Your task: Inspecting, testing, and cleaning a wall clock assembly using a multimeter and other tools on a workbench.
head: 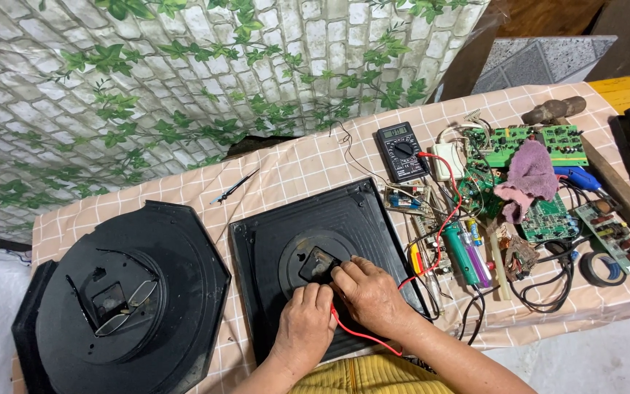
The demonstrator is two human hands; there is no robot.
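Looking down from the head camera, the view takes in a desk [308, 164] covered with a pink checked cloth, and at its near edge both hands are set on the back of a square black clock case [286, 226] lying face down. The left hand [306, 321] has its fingers curled together at the lower edge of the small black clock movement [318, 264] seated in the case's round central recess, and the right hand [370, 292] lies just beside it with fingertips bent onto the movement's right side; whether either hand truly pinches the movement or only presses on it cannot be told, since the fingers hide the contact. A red test lead [432, 241] runs from under the hands, between the wrists, up to a black multimeter [401, 150] standing further back on the desk. To the left, well apart from the hands, lies an octagonal black clock case [176, 292], also face down, with a pair of spectacles [127, 306] resting in its hollow. To the right of the square case the desk carries green circuit boards [508, 142], a pink rag [530, 175] draped over them, a green cylindrical cell [461, 252], a roll of black tape [598, 268] and a wooden-handled hammer [554, 109] near the far edge. Behind the desk hangs a sheet printed with stone and ivy [184, 73].
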